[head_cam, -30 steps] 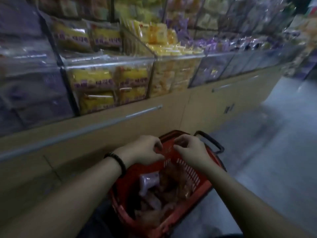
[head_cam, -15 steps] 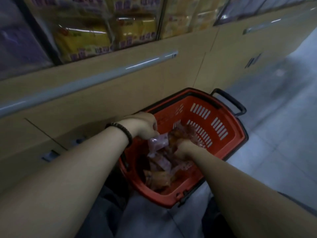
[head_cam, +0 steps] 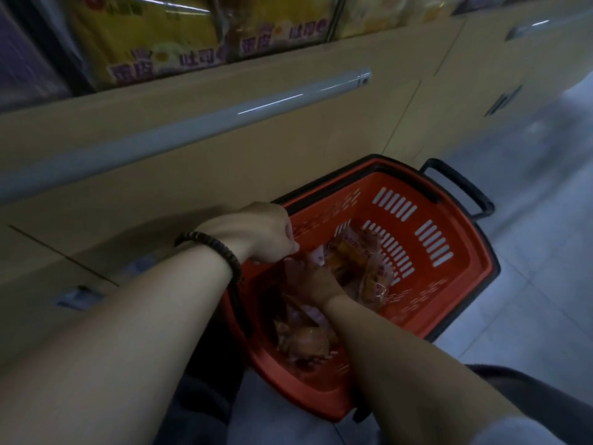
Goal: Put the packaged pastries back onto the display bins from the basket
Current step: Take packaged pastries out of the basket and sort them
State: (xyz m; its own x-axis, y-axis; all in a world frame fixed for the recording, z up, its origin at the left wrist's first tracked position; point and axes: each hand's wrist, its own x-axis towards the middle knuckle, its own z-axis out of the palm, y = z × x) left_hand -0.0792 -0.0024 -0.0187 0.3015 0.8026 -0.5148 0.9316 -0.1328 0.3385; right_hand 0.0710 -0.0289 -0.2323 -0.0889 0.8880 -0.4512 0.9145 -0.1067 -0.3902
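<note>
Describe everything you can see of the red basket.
The red basket looks like plastic, with slotted walls, a black rim band and a black handle sticking out at its far end. It sits on the grey floor beside the tan cabinet base. Packaged pastries lie piled inside. The left hand is at its left rim with fingers curled; the right hand is down among the packets, fingers hidden.

tan cabinet front | silver rail across it | grey tiled floor at right
</note>
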